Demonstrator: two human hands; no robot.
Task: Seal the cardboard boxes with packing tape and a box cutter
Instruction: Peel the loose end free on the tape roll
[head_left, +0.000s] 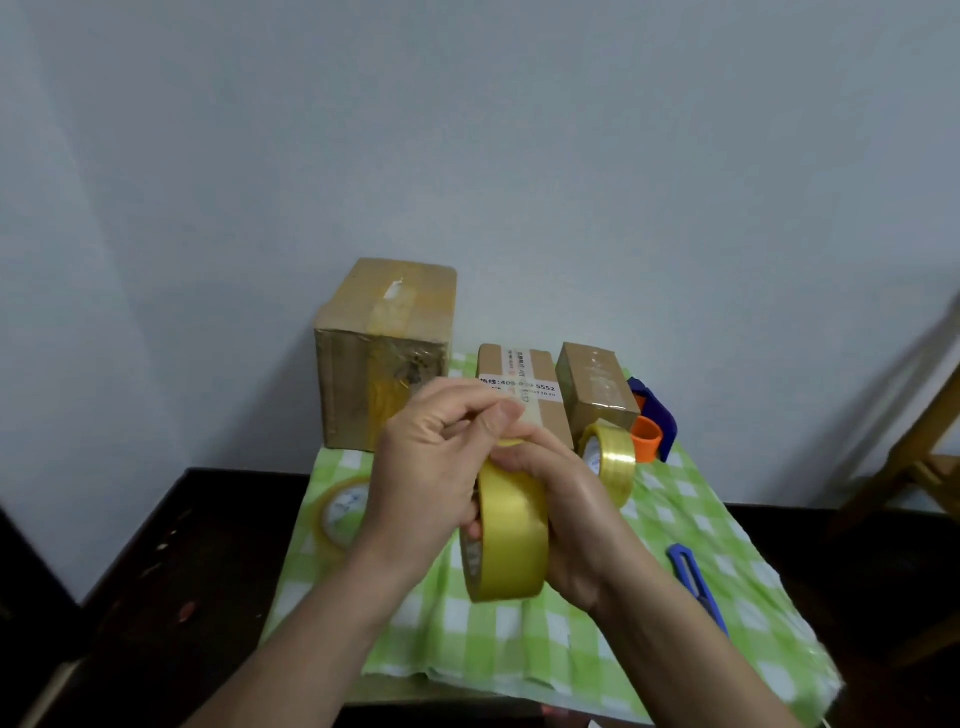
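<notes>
While held upright, tape roll sits between left hand and right hand.

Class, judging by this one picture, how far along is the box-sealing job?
Done: the large box already has tape across its top. In hand: both hands, left hand and right hand, hold a tape roll, picking at its end. Left: the box cutter lies untouched; whether the two small boxes need more tape is unclear.

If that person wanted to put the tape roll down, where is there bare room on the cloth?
Bare checked cloth lies near the front edge, under the wrists, between the tape roll on the left and the blue box cutter. The dark table left of the cloth also shows bare. The back is crowded: three boxes, another roll and the tape dispenser.
</notes>
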